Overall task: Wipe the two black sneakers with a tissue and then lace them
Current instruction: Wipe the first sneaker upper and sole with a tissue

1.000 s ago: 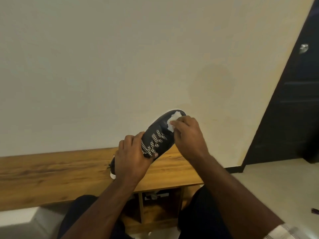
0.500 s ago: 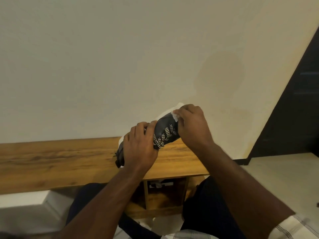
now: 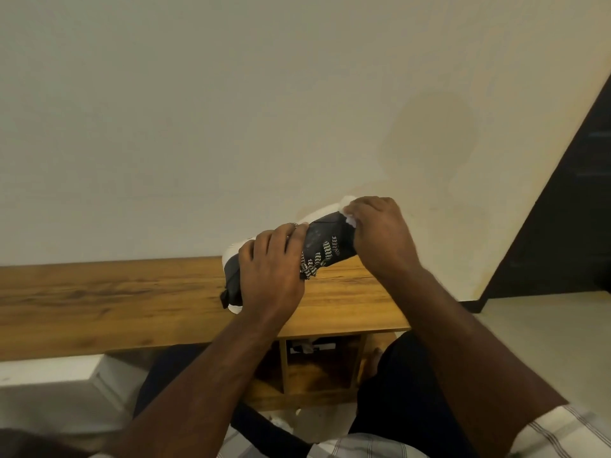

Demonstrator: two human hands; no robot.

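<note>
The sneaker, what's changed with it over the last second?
The sneaker has rolled: its white sole now faces up and away, where its laced top faced the camera before. The right hand has carried the tissue to the toe's edge. The left hand still holds the heel end.

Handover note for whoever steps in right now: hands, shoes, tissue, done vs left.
Left hand grips the black sneaker round its middle, holding it tilted above the wooden bench.
Right hand pinches the white tissue against the sneaker's toe end.
The patterned lace is threaded through this sneaker; its ends are hidden.
Something dark shows in the cubby under the bench; whether it is the second sneaker cannot be told.
Done: wiping of this sneaker under way.
Left: finish wiping, wipe the other sneaker, lace both.
</note>
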